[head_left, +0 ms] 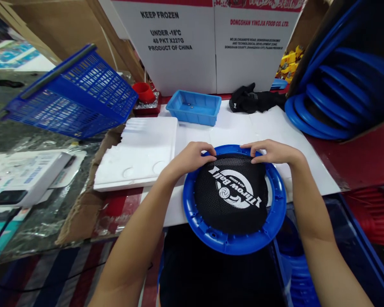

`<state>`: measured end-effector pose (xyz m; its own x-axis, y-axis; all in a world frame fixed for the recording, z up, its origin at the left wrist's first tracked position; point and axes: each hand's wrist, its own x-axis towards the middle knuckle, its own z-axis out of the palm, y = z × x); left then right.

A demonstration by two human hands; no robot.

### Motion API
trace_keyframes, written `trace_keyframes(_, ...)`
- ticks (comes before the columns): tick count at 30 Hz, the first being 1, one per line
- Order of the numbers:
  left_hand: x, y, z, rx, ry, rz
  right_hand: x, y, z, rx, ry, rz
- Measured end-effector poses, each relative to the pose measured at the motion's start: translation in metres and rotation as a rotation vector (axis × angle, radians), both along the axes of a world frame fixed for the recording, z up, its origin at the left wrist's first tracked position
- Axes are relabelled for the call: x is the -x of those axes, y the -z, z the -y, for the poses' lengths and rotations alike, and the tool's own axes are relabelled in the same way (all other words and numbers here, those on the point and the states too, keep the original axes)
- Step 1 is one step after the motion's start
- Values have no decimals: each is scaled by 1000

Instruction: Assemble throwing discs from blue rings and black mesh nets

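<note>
We have a blue ring (233,244) with a black net (232,194) marked "Throw Ball" lying in it. The ring is at the near edge of the bench (124,205), partly over a white sheet (246,128) and partly sticking out past it. Our left hand (195,157) is on the far side, its fingers pinching the net's edge. Our right hand (270,151) is there too, one finger on the ring and the thumb on the net; we can't tell if they pinch. Behind the ring are a blue tray (192,116) and some black cloth (257,101). A white foam board (144,149) lies to the left, other blue rings (334,100) to the right, and a big white box (192,68) at the back.
</note>
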<state>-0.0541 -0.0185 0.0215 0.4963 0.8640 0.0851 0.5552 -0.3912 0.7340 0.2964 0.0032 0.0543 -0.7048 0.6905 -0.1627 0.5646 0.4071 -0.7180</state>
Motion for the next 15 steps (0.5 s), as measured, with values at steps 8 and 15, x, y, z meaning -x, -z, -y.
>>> trace_keyframes(8, 4, -4, -4, 97, -83, 19, -11, 13, -13, 51, 68, -108)
trace_keyframes(15, 5, -3, -6, 207, -95, 76, -15, 25, -23, -33, 87, -102)
